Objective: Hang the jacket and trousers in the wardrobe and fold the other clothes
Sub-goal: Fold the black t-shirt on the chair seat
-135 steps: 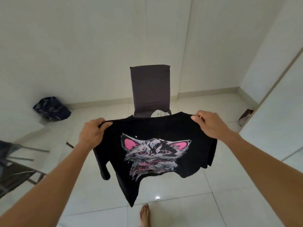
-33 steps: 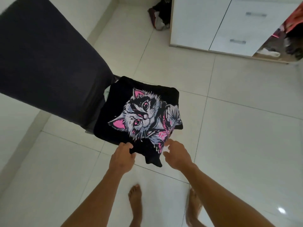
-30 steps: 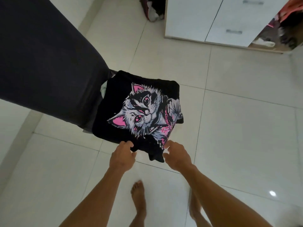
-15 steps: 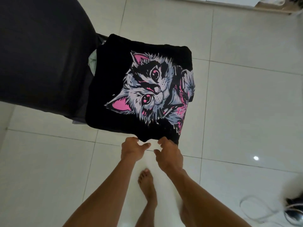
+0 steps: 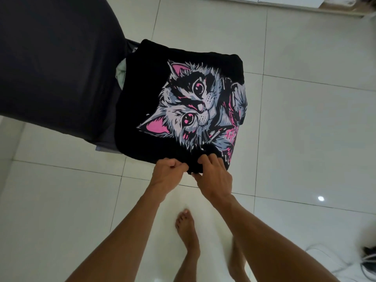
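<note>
A black T-shirt [image 5: 142, 110] with a grey and pink cat print lies folded on the seat of a dark chair [image 5: 57, 64], print facing up. My left hand [image 5: 166, 174] pinches the shirt's near edge with curled fingers. Right beside it, my right hand [image 5: 213, 176] grips the same edge, fingers on top of the cloth and thumb below. A pale garment [image 5: 121, 73] peeks out from under the shirt by the chair's backrest.
The chair's dark backrest fills the upper left. White glossy floor tiles [image 5: 305, 119] surround the chair. A white cabinet base [image 5: 284, 3] runs along the top edge. White cables [image 5: 366, 267] lie at the lower right. My bare feet [image 5: 187, 231] stand just below the chair.
I laid the held-up shirt folded on the chair seat. In the last second both hands closed in on its near edge and now grip it; the view tilted further down.
</note>
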